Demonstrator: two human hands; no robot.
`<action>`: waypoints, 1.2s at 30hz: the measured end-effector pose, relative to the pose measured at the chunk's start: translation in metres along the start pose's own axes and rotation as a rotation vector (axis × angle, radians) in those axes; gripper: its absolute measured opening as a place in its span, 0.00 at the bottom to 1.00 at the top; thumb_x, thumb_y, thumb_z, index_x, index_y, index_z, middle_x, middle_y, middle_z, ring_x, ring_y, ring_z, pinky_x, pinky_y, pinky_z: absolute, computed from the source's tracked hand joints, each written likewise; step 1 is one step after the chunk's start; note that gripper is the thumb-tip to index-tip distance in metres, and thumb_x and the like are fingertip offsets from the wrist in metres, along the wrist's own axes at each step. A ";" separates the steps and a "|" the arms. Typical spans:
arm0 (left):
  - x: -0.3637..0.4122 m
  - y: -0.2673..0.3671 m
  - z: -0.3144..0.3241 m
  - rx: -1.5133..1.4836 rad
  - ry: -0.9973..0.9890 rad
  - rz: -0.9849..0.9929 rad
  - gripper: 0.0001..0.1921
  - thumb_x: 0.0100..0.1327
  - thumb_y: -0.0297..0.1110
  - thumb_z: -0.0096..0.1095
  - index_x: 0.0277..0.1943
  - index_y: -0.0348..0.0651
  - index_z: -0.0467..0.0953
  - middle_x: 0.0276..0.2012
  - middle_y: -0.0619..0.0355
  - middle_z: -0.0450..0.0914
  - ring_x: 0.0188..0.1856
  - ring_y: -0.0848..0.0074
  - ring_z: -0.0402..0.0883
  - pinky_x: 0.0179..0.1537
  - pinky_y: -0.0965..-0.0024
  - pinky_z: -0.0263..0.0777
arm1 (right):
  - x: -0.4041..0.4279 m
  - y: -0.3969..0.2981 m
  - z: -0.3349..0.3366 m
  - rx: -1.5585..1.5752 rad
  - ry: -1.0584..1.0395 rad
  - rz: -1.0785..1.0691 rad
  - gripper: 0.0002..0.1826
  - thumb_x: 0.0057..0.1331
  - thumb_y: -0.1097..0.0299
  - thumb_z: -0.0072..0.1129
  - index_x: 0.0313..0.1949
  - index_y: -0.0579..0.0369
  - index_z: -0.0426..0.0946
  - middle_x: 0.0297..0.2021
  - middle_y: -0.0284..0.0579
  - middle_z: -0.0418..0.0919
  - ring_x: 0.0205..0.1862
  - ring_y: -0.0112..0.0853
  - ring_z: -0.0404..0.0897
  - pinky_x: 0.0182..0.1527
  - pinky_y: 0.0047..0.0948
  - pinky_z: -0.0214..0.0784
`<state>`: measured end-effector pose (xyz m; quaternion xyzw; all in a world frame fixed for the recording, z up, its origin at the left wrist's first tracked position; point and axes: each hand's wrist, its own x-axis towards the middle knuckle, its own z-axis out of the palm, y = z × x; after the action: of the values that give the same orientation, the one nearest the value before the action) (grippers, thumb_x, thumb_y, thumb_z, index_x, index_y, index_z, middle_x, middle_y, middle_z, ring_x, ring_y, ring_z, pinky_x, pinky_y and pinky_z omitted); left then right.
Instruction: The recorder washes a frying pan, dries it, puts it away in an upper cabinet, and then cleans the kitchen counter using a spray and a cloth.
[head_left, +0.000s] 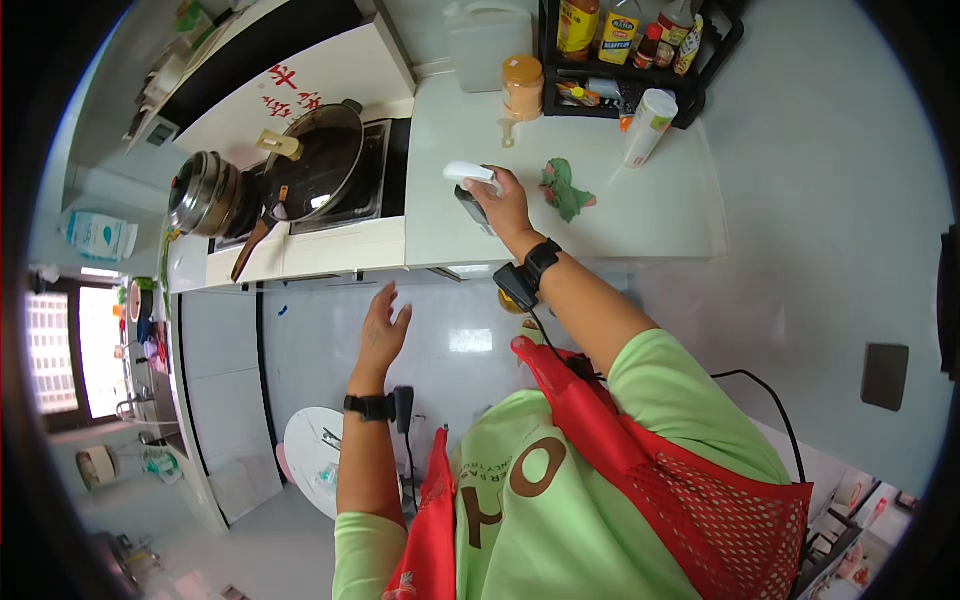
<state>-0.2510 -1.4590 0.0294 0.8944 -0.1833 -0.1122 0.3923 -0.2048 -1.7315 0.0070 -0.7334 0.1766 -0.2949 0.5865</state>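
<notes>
My right hand is closed around the neck of a bottle with a white spray head, above the pale countertop just right of the stove. Beside that hand, to its right, a crumpled green cloth lies on the countertop. My left hand is empty, its fingers apart, held over the floor in front of the cabinet. Part of the bottle's body is hidden by my right hand.
On the gas stove stand a lidded wok and a stacked steel pot. Behind the cloth are an orange-lidded jar, a white canister, a plastic jug and a black rack of bottles. A round table stands lower left.
</notes>
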 end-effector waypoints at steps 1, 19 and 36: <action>0.020 0.010 0.007 -0.045 -0.003 0.015 0.28 0.57 0.31 0.58 0.58 0.36 0.58 0.54 0.44 0.66 0.54 0.60 0.68 0.50 0.64 0.68 | 0.004 -0.008 -0.004 0.174 -0.137 0.074 0.21 0.55 0.66 0.61 0.45 0.60 0.68 0.39 0.44 0.74 0.42 0.32 0.73 0.46 0.28 0.65; 0.138 0.081 0.043 -0.532 -0.575 0.020 0.35 0.45 0.25 0.58 0.60 0.42 0.58 0.51 0.54 0.70 0.51 0.72 0.68 0.53 0.72 0.61 | -0.024 -0.006 -0.021 0.843 -0.517 0.708 0.19 0.66 0.57 0.45 0.50 0.54 0.62 0.49 0.39 0.66 0.53 0.28 0.63 0.54 0.28 0.56; 0.149 0.036 0.050 -0.179 -0.274 -0.067 0.23 0.51 0.28 0.56 0.53 0.42 0.66 0.36 0.51 0.77 0.39 0.67 0.77 0.43 0.70 0.69 | 0.028 0.146 -0.119 -1.085 -0.252 -0.037 0.24 0.57 0.63 0.54 0.55 0.39 0.64 0.52 0.37 0.66 0.51 0.41 0.65 0.52 0.40 0.60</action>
<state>-0.1411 -1.5764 0.0148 0.8377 -0.1945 -0.2621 0.4378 -0.2472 -1.8751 -0.1110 -0.9628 0.2186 -0.0819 0.1361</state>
